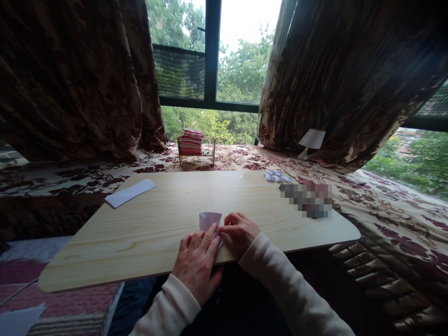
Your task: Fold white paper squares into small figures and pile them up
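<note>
A small piece of white paper [209,220] lies near the front edge of the wooden tabletop [157,233], its upper part showing beyond my fingers and looking folded. My left hand [200,261] rests over its lower part, pressing it with the fingers stretched out. At the paper's right side is my right hand [241,232], its thumb and fingers pinched together at the paper's edge. The lower end of the paper is mostly hidden under my hands.
Folded white paper strips [130,193] lie at the tabletop's left back. Small folded paper pieces [277,176] sit at the back right, near a pixelated patch. Beyond stand a small rack with pink striped cloths [191,142] and a lamp [312,139]. More paper [21,321] lies lower left.
</note>
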